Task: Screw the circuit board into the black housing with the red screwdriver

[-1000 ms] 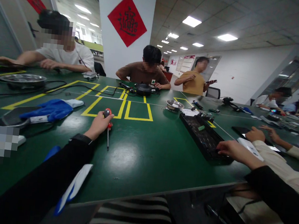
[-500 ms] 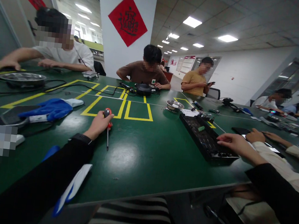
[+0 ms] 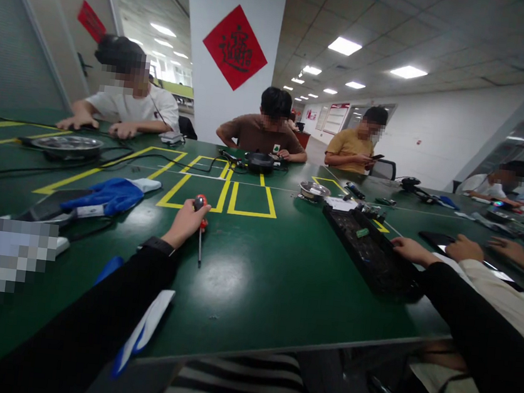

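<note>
My left hand (image 3: 186, 222) is closed around a red-handled screwdriver (image 3: 200, 215), whose metal shaft points down at the green table (image 3: 252, 284). My right hand (image 3: 410, 249) rests on the right edge of a black keyboard-like tray (image 3: 369, 250) lying at the right. Its fingers lie flat and hold nothing. Both my sleeves are black.
A blue and white glove (image 3: 111, 195) lies left of the screwdriver, another (image 3: 143, 328) under my left forearm. Yellow tape boxes (image 3: 224, 195) mark the table. A metal bowl (image 3: 312, 191) and a pan (image 3: 66, 146) stand farther back. A neighbour's hands (image 3: 467, 248) work at the right. Several people sit opposite.
My right hand has slid forward along the tray's right edge. The view has shifted a little to the left. My left hand keeps the screwdriver still.
</note>
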### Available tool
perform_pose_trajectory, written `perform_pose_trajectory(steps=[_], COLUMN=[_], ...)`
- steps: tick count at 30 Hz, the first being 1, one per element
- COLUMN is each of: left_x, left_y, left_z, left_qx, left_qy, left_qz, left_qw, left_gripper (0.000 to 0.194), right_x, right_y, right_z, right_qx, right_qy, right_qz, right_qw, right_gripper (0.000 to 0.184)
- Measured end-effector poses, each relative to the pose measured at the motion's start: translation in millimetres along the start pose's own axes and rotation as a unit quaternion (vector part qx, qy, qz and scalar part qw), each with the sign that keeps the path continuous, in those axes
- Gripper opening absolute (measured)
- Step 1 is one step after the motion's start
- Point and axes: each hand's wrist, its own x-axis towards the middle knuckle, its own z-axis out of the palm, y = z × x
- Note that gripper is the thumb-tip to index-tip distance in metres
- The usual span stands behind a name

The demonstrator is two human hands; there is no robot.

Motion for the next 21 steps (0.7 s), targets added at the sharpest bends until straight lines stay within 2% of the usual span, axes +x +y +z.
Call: perform_pose_trajectory(steps=[5, 8, 11, 15, 18, 21], left_x=[1, 2, 2, 1, 0, 1], left_y=[-3, -2, 0, 1, 1, 0], left_z=[0.0, 0.6, 0.7, 0.6, 0.6, 0.3], left_qx=[-0.005, -0.008, -0.005, -0.009, -0.013, -0.016], left_qy=[-0.002, -0.006, -0.010, -0.009, -0.003, 0.005], left_qz=[0.017, 0.011, 0.005, 0.010, 0.005, 0.003], left_qw=[1.000, 1.000, 1.000, 1.000, 1.000, 1.000], left_gripper=[0.045, 0.046, 0.046, 0.045, 0.045, 0.043], right_x=[-18, -43, -73, -98, -99, -92], right_y=[-3, -30, -84, -176, -238, -281], right_z=[10, 21, 39, 67, 86, 97], right_qx=[0.025, 0.050, 0.065, 0.111, 0.160, 0.204], right_qy=[-0.019, -0.038, -0.025, -0.031, -0.003, 0.019], right_qz=[-0.035, -0.086, -0.130, -0.146, -0.158, -0.170], right_qw=[0.999, 0.994, 0.989, 0.983, 0.974, 0.964], right_gripper=[0.025, 0.027, 0.024, 0.022, 0.018, 0.017])
